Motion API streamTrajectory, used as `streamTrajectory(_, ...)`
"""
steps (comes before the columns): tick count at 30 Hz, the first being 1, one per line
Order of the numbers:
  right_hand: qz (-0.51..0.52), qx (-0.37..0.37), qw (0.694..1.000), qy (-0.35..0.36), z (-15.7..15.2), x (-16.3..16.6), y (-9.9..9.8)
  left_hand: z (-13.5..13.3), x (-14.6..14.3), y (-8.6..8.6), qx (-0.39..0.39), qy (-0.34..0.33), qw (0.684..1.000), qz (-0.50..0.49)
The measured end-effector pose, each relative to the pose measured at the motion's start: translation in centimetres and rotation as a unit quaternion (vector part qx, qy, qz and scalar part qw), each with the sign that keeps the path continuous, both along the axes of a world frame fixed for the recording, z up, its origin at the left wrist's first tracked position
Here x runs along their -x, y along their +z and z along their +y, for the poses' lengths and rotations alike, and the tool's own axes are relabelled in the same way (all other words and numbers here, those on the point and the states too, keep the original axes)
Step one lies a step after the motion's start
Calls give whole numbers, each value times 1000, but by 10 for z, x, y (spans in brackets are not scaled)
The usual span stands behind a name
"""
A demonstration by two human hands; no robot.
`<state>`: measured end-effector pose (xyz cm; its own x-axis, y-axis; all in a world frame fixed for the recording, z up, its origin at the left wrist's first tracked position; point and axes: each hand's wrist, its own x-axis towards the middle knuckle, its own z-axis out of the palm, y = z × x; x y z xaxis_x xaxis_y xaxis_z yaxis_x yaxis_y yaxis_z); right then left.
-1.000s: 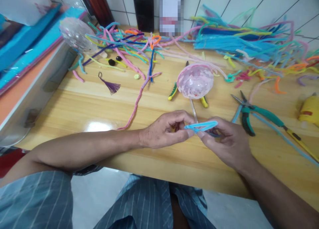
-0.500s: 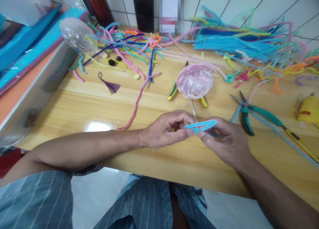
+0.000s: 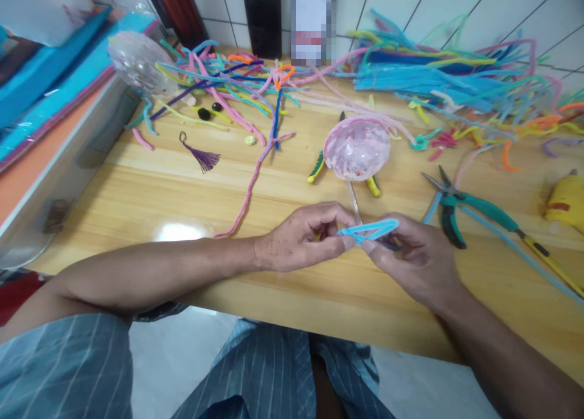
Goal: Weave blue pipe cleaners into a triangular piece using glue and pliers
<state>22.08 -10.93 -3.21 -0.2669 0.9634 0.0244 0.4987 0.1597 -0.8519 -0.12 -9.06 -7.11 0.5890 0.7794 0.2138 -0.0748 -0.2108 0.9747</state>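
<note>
A light blue pipe cleaner [image 3: 376,227], bent into a narrow loop, is held between my two hands above the front of the table. My left hand [image 3: 312,236] pinches its left end between thumb and fingers. At the other end, my right hand [image 3: 413,255] grips it, fingers curled and partly hidden. Just beyond stands a shiny pinkish bowl-shaped piece [image 3: 356,148], with a thin clear stick below it reaching toward my hands. Yellow-and-green handles [image 3: 374,186] show from under that piece. Green-handled pliers [image 3: 451,197] lie right of my right hand.
Loose pipe cleaners [image 3: 228,81] lie tangled at the back left, and a blue bundle [image 3: 424,75] at the back right. A purple tassel [image 3: 205,157] lies left. A yellow tool [image 3: 566,200] sits far right, near a yellow-handled cutter [image 3: 547,261]. A box [image 3: 68,163] borders the left side.
Both hands stay in place with the blue pipe cleaner between them. Its loop has barely shifted; nothing else on the table has visibly moved.
</note>
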Motion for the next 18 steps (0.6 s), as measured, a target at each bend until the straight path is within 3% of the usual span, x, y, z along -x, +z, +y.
streamTrajectory(18,2,-12,1000,9,-1,-2,-3,0,0,-1,-14,3,1000,3)
